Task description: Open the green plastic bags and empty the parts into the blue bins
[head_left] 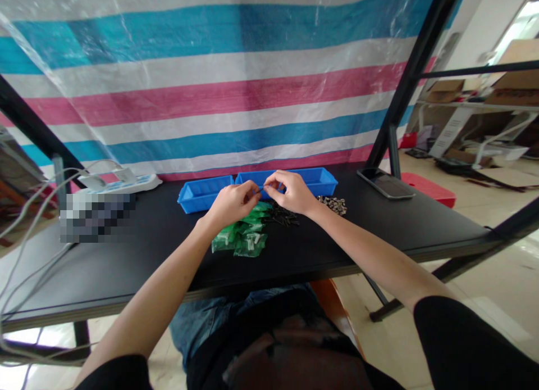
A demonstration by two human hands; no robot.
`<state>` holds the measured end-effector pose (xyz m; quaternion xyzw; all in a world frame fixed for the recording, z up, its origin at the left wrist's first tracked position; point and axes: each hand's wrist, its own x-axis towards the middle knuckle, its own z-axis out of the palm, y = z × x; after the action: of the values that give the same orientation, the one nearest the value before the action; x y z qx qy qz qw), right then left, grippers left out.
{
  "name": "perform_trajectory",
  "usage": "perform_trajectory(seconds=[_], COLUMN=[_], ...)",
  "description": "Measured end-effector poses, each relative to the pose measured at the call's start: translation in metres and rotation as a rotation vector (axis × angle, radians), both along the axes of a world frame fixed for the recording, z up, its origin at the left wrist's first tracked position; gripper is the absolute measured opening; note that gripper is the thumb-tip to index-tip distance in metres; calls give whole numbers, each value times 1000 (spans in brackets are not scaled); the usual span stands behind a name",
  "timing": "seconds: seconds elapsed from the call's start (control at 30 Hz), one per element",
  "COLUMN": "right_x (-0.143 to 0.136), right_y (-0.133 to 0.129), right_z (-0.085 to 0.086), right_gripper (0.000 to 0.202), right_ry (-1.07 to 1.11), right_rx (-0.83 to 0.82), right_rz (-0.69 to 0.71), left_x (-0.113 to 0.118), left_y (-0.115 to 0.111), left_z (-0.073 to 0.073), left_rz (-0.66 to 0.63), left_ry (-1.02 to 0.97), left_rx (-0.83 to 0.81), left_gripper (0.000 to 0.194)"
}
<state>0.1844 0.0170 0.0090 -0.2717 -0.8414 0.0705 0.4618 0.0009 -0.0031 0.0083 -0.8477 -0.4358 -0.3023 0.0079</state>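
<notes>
Over the middle of the black table, my left hand [234, 201] and my right hand [290, 192] come close together, fingertips pinched. Something small and dark sits between the fingertips, too small to make out. Below them lies a pile of green plastic packets [249, 235], some with white pieces inside. Right of the packets is a heap of thin black pieces [283, 214], and farther right a heap of small metallic-looking pieces [334, 205]. Behind my hands stand a blue tray [202, 194] on the left and a longer blue tray [322, 182] on the right.
A phone [386, 184] lies at the table's right. On the left are a white power strip [138, 184], cables and a blurred-out item. A striped sheet [252, 92] hangs behind the black table [160, 266], between dark metal posts. A red stool [429, 189] stands beyond the right edge.
</notes>
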Motion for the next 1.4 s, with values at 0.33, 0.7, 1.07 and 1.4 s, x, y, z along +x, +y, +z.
perform_trajectory(seconds=[0.33, 0.7, 1.07, 1.4], right_x=[-2, 0, -2, -4], right_y=[-2, 0, -1, -6], right_z=[-3, -2, -3, -1], right_gripper=[9, 10, 8, 7], right_ry=[-31, 8, 6, 32], right_rx=[-3, -35, -27, -51], right_rz=[21, 0, 0, 13], left_x=[0, 1, 0, 1], left_y=[-3, -2, -2, -2], left_z=[2, 2, 1, 2], left_rz=[1, 5, -6, -22], left_ry=[5, 20, 26, 51], left_rx=[-9, -19, -20, -36], left_gripper=[16, 16, 19, 19])
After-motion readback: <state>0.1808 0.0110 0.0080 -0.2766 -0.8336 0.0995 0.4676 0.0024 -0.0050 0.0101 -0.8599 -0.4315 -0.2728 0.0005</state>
